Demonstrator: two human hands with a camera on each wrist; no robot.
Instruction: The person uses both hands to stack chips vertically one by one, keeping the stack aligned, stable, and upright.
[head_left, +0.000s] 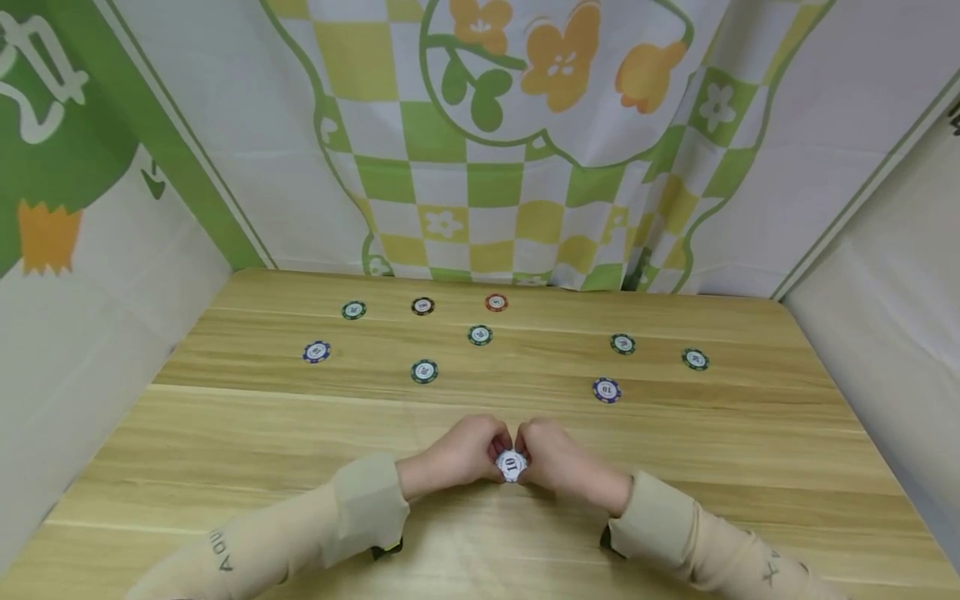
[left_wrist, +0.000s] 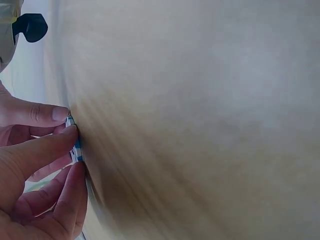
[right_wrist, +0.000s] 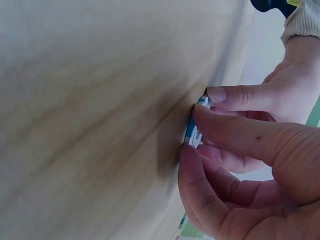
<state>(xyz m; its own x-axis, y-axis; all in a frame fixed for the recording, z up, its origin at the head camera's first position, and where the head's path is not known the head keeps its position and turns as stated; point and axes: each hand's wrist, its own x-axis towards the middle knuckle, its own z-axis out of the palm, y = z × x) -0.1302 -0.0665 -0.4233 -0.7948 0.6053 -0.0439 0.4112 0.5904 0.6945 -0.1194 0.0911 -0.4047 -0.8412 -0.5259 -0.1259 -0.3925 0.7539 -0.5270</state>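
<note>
A poker chip (head_left: 511, 465) with a white centre marked 10 stands between the two hands near the front of the wooden table (head_left: 480, 550). My left hand (head_left: 467, 452) pinches its left side between thumb and fingers. On the opposite side, my right hand (head_left: 558, 461) pinches it the same way. Both wrist views show the chip's edge (left_wrist: 78, 150) striped blue and white, close against the tabletop, with fingertips around it. Part of the chip's face is hidden by the fingers.
Farther back lie loose chips, spaced apart: blue ones (head_left: 317, 352) (head_left: 607, 390), a black one (head_left: 423, 306), a red one (head_left: 497, 302) and several green ones (head_left: 424, 372). A checked floral curtain (head_left: 487, 183) hangs behind the table's back edge, with pale cloth at both sides.
</note>
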